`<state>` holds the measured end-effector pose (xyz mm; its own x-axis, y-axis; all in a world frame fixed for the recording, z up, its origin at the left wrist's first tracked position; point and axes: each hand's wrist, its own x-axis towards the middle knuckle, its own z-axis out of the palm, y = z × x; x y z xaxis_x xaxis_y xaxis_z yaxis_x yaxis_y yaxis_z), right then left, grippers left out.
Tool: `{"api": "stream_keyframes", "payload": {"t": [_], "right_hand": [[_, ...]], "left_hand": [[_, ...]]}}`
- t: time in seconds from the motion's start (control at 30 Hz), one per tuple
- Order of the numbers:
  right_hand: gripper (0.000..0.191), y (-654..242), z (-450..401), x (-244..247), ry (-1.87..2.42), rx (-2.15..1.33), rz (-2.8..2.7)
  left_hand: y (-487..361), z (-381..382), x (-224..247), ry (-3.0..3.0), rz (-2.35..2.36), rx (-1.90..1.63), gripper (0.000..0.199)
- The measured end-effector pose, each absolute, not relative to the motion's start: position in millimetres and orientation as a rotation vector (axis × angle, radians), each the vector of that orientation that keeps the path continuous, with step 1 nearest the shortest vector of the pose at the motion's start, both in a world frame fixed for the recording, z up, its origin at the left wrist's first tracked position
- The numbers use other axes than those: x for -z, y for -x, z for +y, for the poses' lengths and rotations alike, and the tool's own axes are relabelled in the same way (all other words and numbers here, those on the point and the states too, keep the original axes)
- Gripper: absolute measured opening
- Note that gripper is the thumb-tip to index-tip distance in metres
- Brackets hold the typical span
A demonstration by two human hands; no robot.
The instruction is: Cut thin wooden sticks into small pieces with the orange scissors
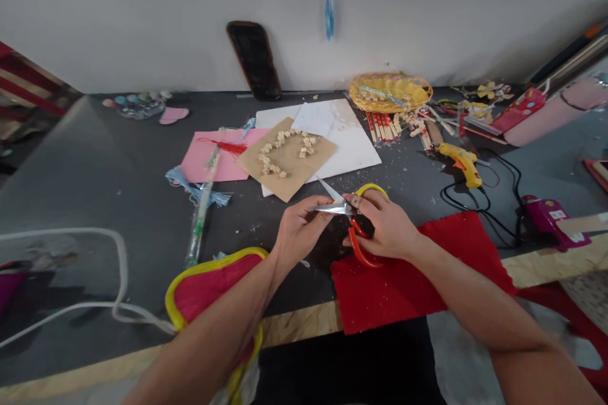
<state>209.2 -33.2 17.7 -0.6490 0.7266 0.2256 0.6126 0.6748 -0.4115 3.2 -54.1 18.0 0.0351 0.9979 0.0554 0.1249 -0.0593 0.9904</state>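
My right hand (392, 228) grips a pair of scissors (365, 252) with one red and one yellow handle loop, its blades spread apart and pointing left. Close against the blades, my left hand (303, 223) is pinched together; whatever its fingertips hold is too small to make out. Just beyond the blades lies a brown paper square (289, 183), bearing several small cream-coloured pieces (270, 168) in a curved row. Beneath that square are white sheets (351, 142) and pink paper (192, 161). A red cloth (446, 253) spreads under my right forearm.
A yellow glue gun (463, 163) with a black cord rests at the right. Behind stand a wicker basket (361, 101) and a leaning phone (256, 60). Blue tassels (209, 195) and a yellow-edged pink item (213, 281) lie left. A pink bottle (551, 111) is far right.
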Motion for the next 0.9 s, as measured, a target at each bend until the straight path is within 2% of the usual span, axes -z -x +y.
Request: {"api": "stream_keyframes", "payload": {"t": [0.47,0.9], "right_hand": [[0.076,-209.7,-32.5,-18.4,1.037,-0.431,-2.513],[0.074,-208.8,-35.2,-19.4,1.091,-0.495,-2.485]], "left_hand": [[-4.0,-53.6,-30.9,-1.416,1.259,-1.144,0.018],[-2.8,-51.9,-24.0,-1.411,1.200,-1.165,0.022]]}}
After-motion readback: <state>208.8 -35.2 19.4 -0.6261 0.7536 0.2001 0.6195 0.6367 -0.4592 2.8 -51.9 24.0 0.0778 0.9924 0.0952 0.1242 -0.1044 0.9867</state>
